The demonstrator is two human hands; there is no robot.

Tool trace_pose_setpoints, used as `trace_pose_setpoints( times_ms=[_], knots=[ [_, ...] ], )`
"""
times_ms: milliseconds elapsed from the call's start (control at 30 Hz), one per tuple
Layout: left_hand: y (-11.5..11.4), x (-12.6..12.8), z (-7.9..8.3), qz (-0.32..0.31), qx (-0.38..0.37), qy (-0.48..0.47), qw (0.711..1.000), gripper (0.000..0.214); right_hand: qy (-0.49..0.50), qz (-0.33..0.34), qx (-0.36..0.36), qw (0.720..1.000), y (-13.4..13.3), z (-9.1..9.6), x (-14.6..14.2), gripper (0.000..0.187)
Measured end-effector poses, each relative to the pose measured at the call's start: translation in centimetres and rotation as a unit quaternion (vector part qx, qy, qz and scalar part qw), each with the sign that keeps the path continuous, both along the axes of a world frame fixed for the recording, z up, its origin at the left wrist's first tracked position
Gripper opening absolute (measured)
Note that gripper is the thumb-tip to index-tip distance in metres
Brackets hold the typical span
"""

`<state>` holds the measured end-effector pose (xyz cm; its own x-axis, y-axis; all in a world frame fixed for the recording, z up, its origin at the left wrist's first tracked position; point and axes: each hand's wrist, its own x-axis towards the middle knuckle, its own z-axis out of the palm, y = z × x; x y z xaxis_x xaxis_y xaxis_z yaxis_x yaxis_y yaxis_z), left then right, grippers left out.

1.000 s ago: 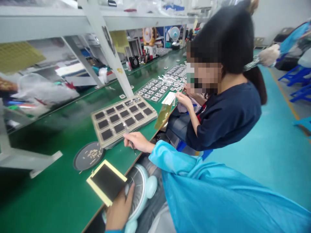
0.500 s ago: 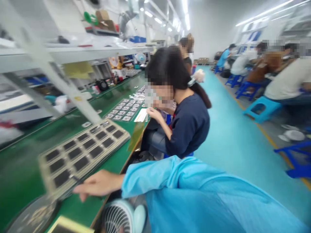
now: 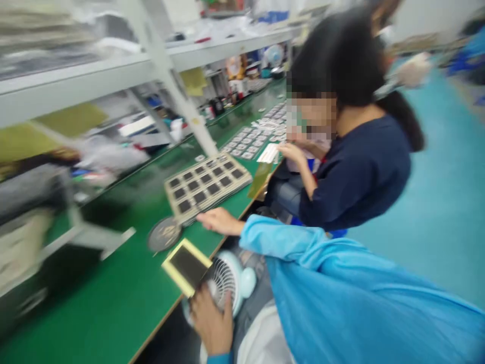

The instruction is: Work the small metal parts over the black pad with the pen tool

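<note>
My right hand [image 3: 222,221], in a light blue sleeve, reaches to the front edge of a beige tray [image 3: 207,186] with rows of dark square pads. Its fingers are closed on a thin dark tool [image 3: 197,208], perhaps tweezers, blurred, pointing at the tray. My left hand [image 3: 212,319] is low in the view, in front of a pale blue fan [image 3: 227,283], its thumb apart from the fingers. The fingertips are by the near corner of a yellow-framed dark pad [image 3: 188,264]; whether they touch it I cannot tell. A round dark dish [image 3: 164,234] holds small pieces beside the tray.
A co-worker in a dark top [image 3: 359,172] sits close on the right, both hands raised near rows of small pale parts [image 3: 248,143]. A white shelf post [image 3: 182,96] stands behind the tray. The green bench [image 3: 125,303] runs along the left.
The view has swung left and down, so the bench things appear farther right and smaller. My left hand now shows fully by the fan. My right hand stays at the tray's front edge.
</note>
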<state>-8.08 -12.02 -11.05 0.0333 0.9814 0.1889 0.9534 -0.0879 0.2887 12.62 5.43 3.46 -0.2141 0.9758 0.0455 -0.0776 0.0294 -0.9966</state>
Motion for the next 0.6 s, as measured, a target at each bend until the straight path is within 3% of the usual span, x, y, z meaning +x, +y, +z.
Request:
trace_pose_setpoints(
  times_ms=[133, 267, 400, 500, 600],
  knots=[
    [-1.9, 0.5, -1.5, 0.018, 0.024, -0.015, 0.999, 0.079, 0.024, 0.099, -0.019, 0.995, -1.4, -1.0, 1.3, 0.059],
    [-3.0, 1.5, -1.3, 0.039, 0.033, -0.027, 0.998, 0.078, -0.038, 0.145, -0.022, 0.989, -6.0, -4.2, 3.5, 0.050],
    [-3.3, 3.1, -0.1, 0.043, 0.028, -0.019, 0.998, 0.078, -0.118, 0.041, -0.005, 0.992, -10.0, -9.2, 4.5, 0.040],
    [-3.4, 4.5, 1.0, 0.022, 0.027, 0.002, 0.999, 0.073, -0.161, -0.039, -0.002, 0.986, -10.8, -12.8, 3.9, 0.049],
    [-3.5, 5.6, 1.8, 0.000, 0.022, 0.013, 1.000, 0.072, -0.177, -0.092, 0.003, 0.980, -10.6, -15.5, 3.5, 0.046]
  ],
)
